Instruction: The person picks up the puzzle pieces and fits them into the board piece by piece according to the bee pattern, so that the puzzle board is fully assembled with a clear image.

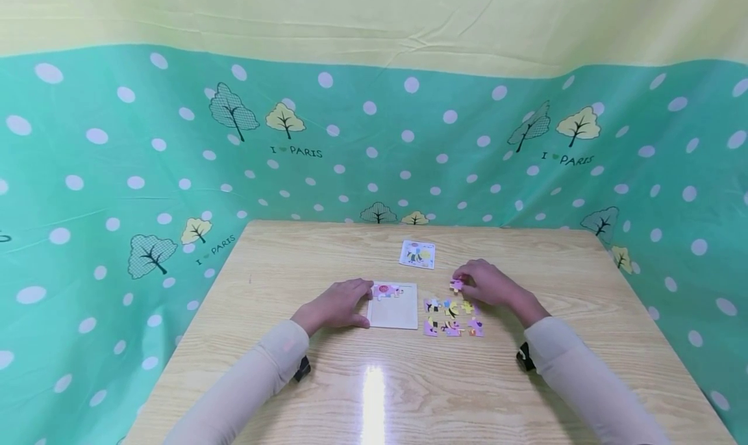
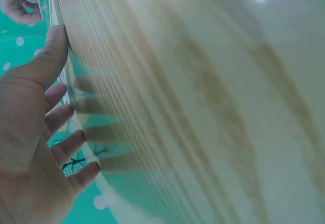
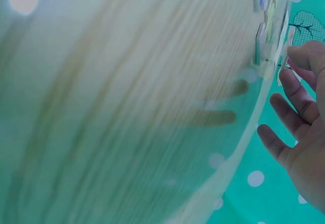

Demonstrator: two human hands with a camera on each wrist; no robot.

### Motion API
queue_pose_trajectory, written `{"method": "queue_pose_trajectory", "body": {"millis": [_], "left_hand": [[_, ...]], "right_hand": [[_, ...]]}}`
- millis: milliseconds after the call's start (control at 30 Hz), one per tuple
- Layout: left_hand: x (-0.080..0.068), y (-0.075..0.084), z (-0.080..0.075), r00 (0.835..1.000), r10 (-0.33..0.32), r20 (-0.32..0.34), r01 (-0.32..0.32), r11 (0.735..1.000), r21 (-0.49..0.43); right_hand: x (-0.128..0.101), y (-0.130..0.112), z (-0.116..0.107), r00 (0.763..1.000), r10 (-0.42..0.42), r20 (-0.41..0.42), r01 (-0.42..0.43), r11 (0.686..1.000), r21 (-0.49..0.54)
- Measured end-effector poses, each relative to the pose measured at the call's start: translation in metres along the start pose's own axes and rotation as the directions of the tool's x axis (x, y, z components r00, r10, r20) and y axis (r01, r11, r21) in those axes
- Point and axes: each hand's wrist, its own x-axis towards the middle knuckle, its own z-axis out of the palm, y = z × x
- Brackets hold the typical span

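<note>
While my left hand [image 1: 337, 304] lies flat with straight fingers against the tray [image 1: 393, 310], I judge it is bracing the tray so it cannot slide on the table [image 1: 304, 250]. A few pink pieces sit fitted in its top edge. My right hand [image 1: 487, 282] pinches a pink piece [image 1: 456, 284] just above the loose pieces [image 1: 452, 317], which lie right of the tray, within easy reach. A card [image 1: 417, 254] lies beyond, likely the reference.
</note>
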Motion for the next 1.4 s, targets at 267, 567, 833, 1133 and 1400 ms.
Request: {"method": "queue_pose_trajectory", "body": {"millis": [267,567,833,1133,1400], "left_hand": [[-0.001,0.002,-0.002,1.0,-0.017,0.007,0.017,1.0,-0.02],[0.0,0.001,0.0,1.0,-0.016,0.014,0.016,1.0,-0.011],[0.0,0.003,-0.002,1.0,-0.021,0.008,0.021,1.0,-0.013],[-0.001,0.003,-0.002,1.0,-0.021,0.01,0.021,1.0,-0.014],[0.0,0.001,0.0,1.0,-0.025,0.01,0.025,1.0,-0.004]], "right_hand": [[0.009,-0.012,0.004,1.0,-0.006,0.005,0.006,1.0,0.027],[0.016,-0.023,0.011,1.0,-0.02,0.015,0.018,0.997,0.075],[0.022,-0.036,0.014,0.999,-0.048,0.017,0.047,0.995,0.085],[0.033,-0.056,0.019,0.994,-0.106,0.018,0.104,0.991,0.078],[0.041,-0.07,0.025,0.994,-0.101,0.05,0.098,0.993,0.064]]}}
